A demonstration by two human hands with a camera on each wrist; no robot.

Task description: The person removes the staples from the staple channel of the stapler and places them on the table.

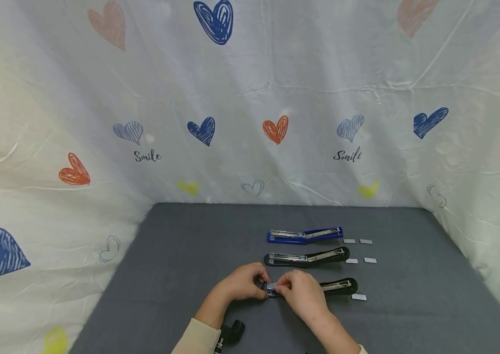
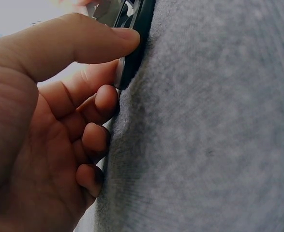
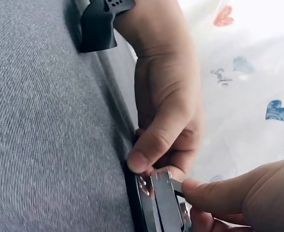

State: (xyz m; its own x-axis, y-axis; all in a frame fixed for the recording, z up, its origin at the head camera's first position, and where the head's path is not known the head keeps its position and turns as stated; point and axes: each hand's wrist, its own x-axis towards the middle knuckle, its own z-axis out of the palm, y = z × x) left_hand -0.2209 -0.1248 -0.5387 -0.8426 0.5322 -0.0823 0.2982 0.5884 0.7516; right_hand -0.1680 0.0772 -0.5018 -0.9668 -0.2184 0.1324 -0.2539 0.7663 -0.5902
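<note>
An opened black stapler [image 1: 339, 286] lies on the grey table, nearest of the staplers. My left hand [image 1: 244, 282] grips its left end between thumb and fingers. The left wrist view shows the thumb on the dark rim of the stapler [image 2: 137, 55], the other fingers curled beside it. My right hand [image 1: 305, 295] pinches a small silvery staple strip [image 3: 177, 185] at the metal magazine [image 3: 167, 205]. The fingertips hide most of that strip. The stapler's lid stretches out to the right of my right hand.
Behind lie another opened black stapler [image 1: 287, 259] and an opened blue stapler [image 1: 287, 237]. Several small pale strips lie to the right, one strip [image 1: 359, 297] beside the nearest stapler. A cloth printed with hearts [image 1: 232, 73] hangs around the table [image 1: 179, 246].
</note>
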